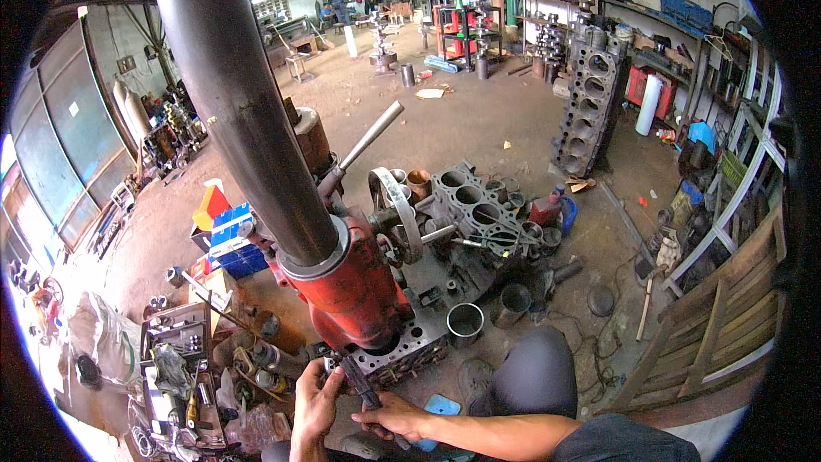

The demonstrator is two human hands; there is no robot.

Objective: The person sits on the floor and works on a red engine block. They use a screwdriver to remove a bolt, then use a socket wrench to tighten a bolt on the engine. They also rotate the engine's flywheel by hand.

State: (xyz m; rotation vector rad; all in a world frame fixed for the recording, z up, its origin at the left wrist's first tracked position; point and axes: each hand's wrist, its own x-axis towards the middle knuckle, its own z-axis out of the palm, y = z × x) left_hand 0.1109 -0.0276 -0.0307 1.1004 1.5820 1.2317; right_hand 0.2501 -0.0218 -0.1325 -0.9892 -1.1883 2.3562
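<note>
My right hand [392, 417] is closed around a dark bar-shaped tool [363, 383], slanting up and left; its exact kind does not show. Beside it, at the tool's upper end, my left hand [315, 404] is closed with the thumb raised, pinching something small that I cannot make out. Just beyond both hands lies a metal engine block [419, 346] with a row of holes in its top face. On that block stands a red machine [355, 291] with a thick dark column [239, 103], a handwheel [396, 214] and a lever [372, 135].
A cylinder sleeve [465, 322] stands by the block's right end. Behind it sits another engine block [475, 205] with loose parts; a tall block [590, 103] stands farther right. Tool trays [175, 334] lie at left, near a blue box [235, 239]. Wooden slats [710, 334] are at right.
</note>
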